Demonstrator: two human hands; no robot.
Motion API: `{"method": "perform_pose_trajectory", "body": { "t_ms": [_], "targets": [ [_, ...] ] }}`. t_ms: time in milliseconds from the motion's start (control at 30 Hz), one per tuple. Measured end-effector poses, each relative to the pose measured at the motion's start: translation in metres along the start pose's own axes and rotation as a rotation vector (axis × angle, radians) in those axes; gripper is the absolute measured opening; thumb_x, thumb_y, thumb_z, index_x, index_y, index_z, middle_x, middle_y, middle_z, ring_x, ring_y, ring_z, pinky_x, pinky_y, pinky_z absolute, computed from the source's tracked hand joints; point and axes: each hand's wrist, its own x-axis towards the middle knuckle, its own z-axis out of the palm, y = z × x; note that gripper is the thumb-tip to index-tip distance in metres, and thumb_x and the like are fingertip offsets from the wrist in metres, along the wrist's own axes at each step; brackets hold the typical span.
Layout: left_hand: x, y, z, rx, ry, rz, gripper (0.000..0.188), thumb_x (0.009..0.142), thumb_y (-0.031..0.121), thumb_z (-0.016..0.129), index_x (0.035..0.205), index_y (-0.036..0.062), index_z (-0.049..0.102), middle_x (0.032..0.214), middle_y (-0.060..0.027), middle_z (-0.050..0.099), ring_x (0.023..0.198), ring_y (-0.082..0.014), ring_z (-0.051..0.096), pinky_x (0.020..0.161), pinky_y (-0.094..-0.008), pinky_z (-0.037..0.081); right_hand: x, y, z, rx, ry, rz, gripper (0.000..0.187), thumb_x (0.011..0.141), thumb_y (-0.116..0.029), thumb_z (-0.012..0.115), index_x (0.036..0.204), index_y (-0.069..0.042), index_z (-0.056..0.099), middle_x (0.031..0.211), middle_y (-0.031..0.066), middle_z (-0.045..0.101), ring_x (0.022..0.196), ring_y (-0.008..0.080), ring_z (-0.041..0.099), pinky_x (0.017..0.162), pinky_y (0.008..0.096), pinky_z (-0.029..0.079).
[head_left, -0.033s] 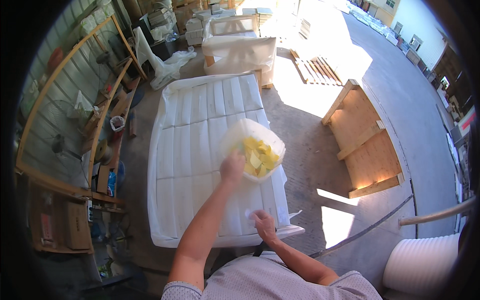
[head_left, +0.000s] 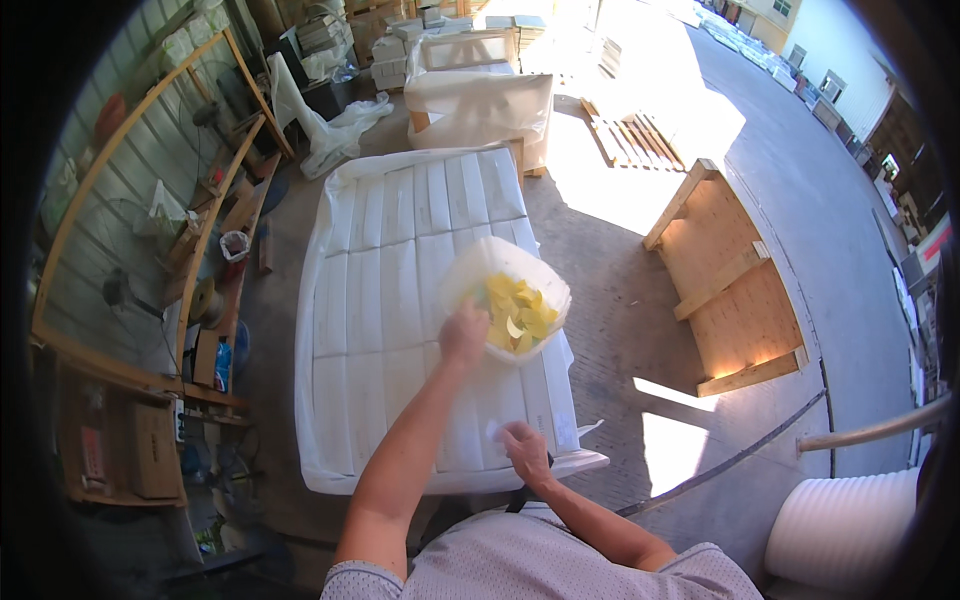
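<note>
Left hand [head_left: 465,336]: clamped on tub [head_left: 466,268]
Right hand [head_left: 527,452]: near boxes [head_left: 372,300]; can't tell grip
Tub: apparently being steadied; next likely needs firmness

Before you, a broad stack of long white boxes [head_left: 375,300] serves as the carrying surface, its top laid in three rows. White plastic sheeting [head_left: 583,462] skirts its edges. You have a translucent tub [head_left: 470,262] of yellow pieces [head_left: 507,312] over its right part; whether it rests there is unclear. Grey floor [head_left: 610,330] surrounds your stack, bearing a slatted pallet [head_left: 640,140].
</note>
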Motion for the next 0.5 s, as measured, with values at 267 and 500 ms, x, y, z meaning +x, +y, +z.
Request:
{"method": "perform_pose_trajectory", "body": {
  "t_ms": [267,500],
  "targets": [
    [-0.094,-0.102,-0.039,-0.239,0.006,-0.311,0.026,0.093,0.021,0.054,0.104,0.0022,0.068,0.068,-0.0061,0.064,0.065,-0.0141,0.061,0.064,-0.0300,0.049,-0.006,-0.014,-0.002,-0.036,-0.093,-0.005,0.025,0.087,-0.023,0.065,0.093,0.001,0.070,0.075,0.0070,0.069,0.067,0.0129,0.064,0.066,0.0273,0.050],
    [-0.252,-0.204,-0.064,-0.197,0.031,-0.651,0.026,0.094,0.025,0.052,0.095,0.0023,0.066,0.072,-0.0125,0.064,0.071,-0.0248,0.063,0.068,-0.0369,0.049,0.014,0.004,0.038,-0.216,-0.201,-0.059,0.026,0.089,-0.026,0.063,0.096,-0.001,0.068,0.082,0.0153,0.071,0.079,0.0270,0.069,0.072,0.0356,0.052]
  ]
}}
